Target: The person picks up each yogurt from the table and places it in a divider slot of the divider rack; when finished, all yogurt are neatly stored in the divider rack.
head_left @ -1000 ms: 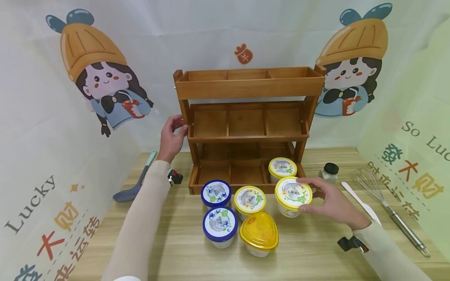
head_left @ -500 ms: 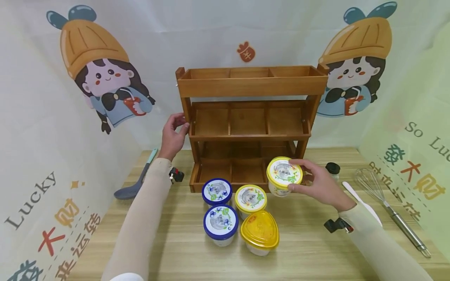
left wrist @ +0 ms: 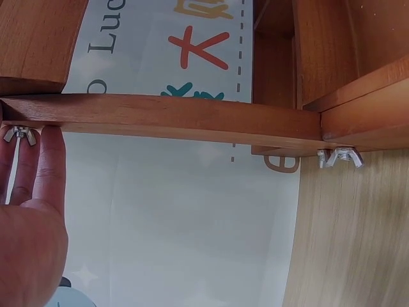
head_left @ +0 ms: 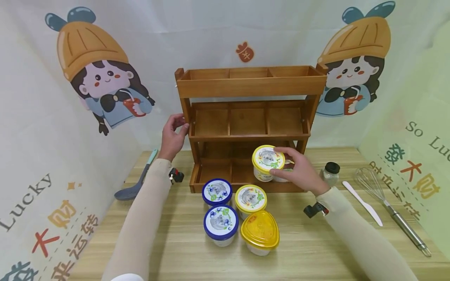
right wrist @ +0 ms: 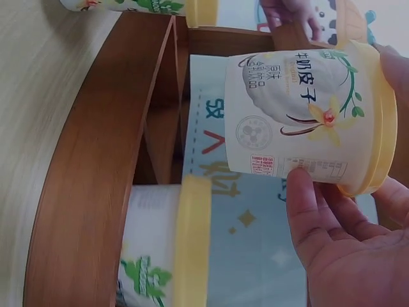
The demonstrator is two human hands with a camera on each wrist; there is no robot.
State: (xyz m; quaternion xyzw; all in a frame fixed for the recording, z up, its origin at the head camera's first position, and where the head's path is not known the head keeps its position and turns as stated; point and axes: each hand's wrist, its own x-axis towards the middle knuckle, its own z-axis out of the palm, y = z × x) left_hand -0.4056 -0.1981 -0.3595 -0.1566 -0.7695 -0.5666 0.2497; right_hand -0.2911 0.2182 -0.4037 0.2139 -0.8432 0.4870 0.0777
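In the head view my right hand [head_left: 299, 170] pinches a yellow-lidded white tub [head_left: 268, 158] between thumb and fingers. It holds the tub raised over the lower tier of a brown wooden rack [head_left: 251, 86], near the middle compartment. Another yellow-lidded tub [right wrist: 150, 246] sits in the right compartment, mostly hidden in the head view by the hand. My left hand [head_left: 173, 136] grips the rack's left side post [left wrist: 160, 118], its fingers beside a wing nut. In front of the rack stand two blue-lidded tubs [head_left: 220, 222], a yellow-lidded tub [head_left: 251, 198] and a heart-shaped amber-lidded tub [head_left: 260, 230].
A dark ladle [head_left: 131, 192] lies left of the rack. On the right are a black-capped jar [head_left: 331, 171], a white plastic knife [head_left: 362, 203] and a wire whisk [head_left: 393, 212]. A printed cloth [head_left: 207, 35] hangs behind and at both sides.
My right hand has carried the yellow-lidded tub leftward and back, from in front of the rack's right end to over its lower tier. My left hand has stayed at the post.
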